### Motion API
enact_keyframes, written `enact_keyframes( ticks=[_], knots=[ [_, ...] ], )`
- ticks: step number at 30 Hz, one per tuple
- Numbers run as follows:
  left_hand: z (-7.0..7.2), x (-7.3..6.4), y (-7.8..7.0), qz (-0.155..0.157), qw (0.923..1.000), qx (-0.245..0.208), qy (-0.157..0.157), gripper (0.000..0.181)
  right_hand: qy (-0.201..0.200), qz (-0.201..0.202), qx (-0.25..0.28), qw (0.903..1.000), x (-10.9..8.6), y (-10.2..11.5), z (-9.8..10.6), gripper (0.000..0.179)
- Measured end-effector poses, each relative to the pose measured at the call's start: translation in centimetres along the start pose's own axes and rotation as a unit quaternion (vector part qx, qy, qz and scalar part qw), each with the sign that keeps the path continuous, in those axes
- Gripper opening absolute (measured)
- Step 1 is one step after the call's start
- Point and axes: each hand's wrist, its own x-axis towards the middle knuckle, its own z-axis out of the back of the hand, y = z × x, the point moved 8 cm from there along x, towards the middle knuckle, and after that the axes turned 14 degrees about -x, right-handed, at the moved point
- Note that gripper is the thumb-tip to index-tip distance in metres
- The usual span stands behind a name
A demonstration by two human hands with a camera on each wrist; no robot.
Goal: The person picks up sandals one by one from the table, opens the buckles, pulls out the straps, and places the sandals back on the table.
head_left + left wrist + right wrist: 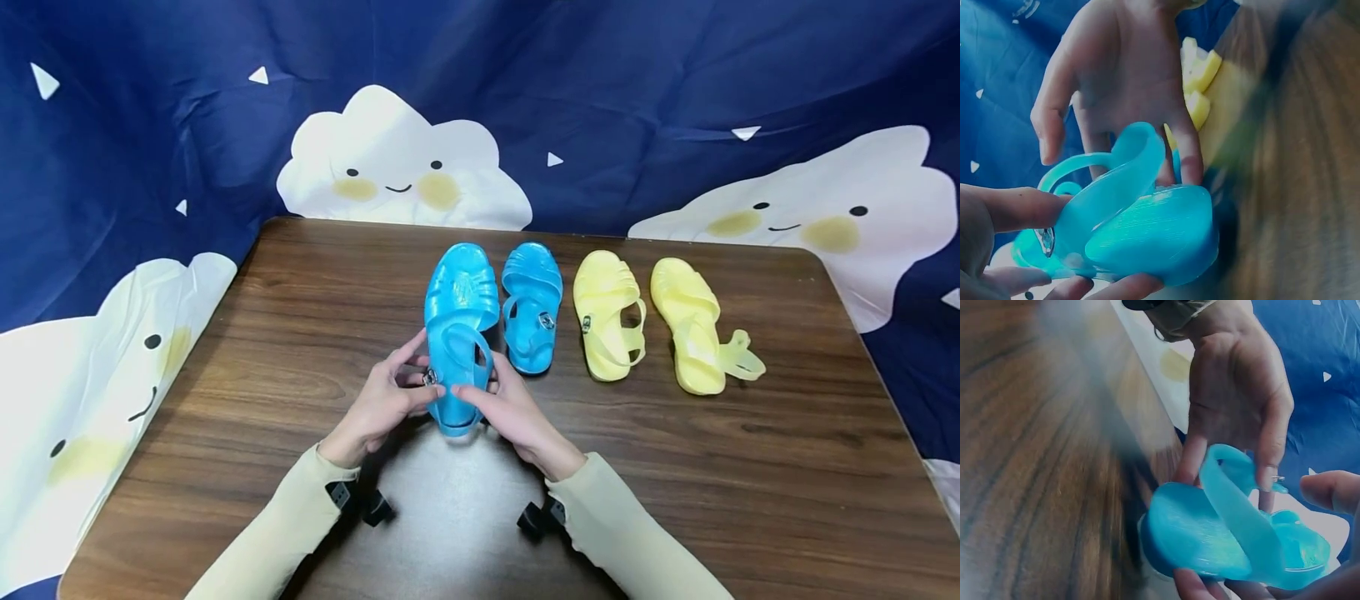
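Observation:
A blue jelly sandal point(459, 333) is held up over the table by both hands, toe pointing away and heel strap nearest the person. The left hand point(380, 400) grips its left side, thumb by the metal buckle point(1046, 241) and fingers under the sole. On the other side, the right hand point(517, 410) supports the heel part, with its thumb over the insole and fingers beneath. The looped ankle strap point(1229, 506) stands up between the hands. A second blue sandal point(533, 292) lies just right of the held one, its buckle fastened.
Two yellow sandals lie on the right: one with its strap closed point(606, 308), the other with its strap spread out sideways point(693, 333). All rest on a dark wooden table point(300, 300). Behind hangs a blue cloth point(600, 83) with white clouds.

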Motion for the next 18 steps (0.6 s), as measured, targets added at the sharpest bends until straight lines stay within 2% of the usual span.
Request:
enact_keyframes(
  ticks=[7, 13, 18],
  knots=[
    [0.7, 1.6, -0.5, 0.001, 0.9998, -0.002, -0.021, 0.078, -0.043, 0.018, -0.036, 0.9983, 1.1, 0.6, 0.4, 0.081],
    [1.2, 2.8, -0.7, -0.006, 0.9989, -0.019, -0.042, 0.067, -0.063, 0.018, -0.029, 0.9974, 1.6, 0.5, 0.7, 0.088],
    [1.7, 3.4, -0.6, -0.006, 0.9977, -0.04, -0.055, 0.053, -0.059, 0.031, -0.009, 0.9977, 2.2, 0.3, 0.5, 0.087]
  ],
)
